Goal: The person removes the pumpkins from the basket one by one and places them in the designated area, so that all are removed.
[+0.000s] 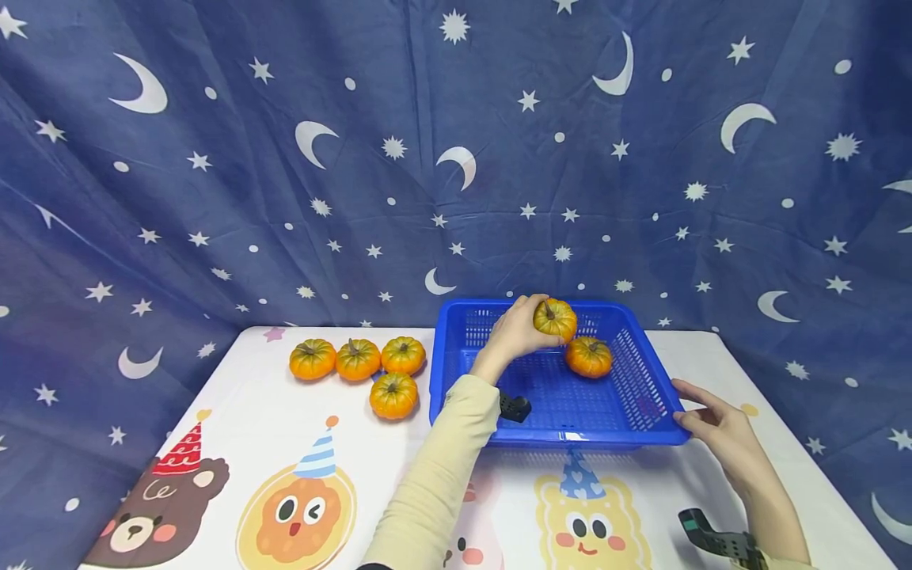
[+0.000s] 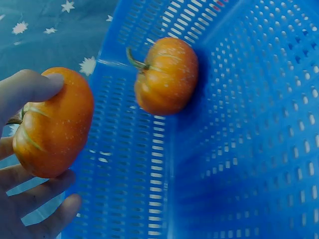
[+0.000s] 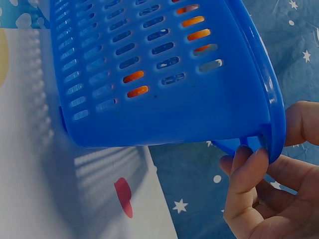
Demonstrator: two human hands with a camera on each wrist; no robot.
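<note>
A small orange pumpkin (image 1: 555,320) with green streaks is held by my left hand (image 1: 518,330) above the back part of the blue plastic basket (image 1: 541,436). In the left wrist view, the thumb lies over that pumpkin (image 2: 59,124) and the fingers curl beneath it. A second pumpkin (image 1: 588,357) rests inside the basket, a little to the right and nearer. With my right hand (image 1: 724,427) I grip the basket's right rim near the front corner. The right wrist view shows those fingers (image 3: 246,174) pinching the rim from below.
Several pumpkins (image 1: 358,359) sit grouped on the white table left of the basket, one of them (image 1: 394,396) nearer than the others. Cartoon figures decorate the tablecloth (image 1: 370,491). A dark blue curtain (image 1: 399,158) with moons and stars hangs behind the table.
</note>
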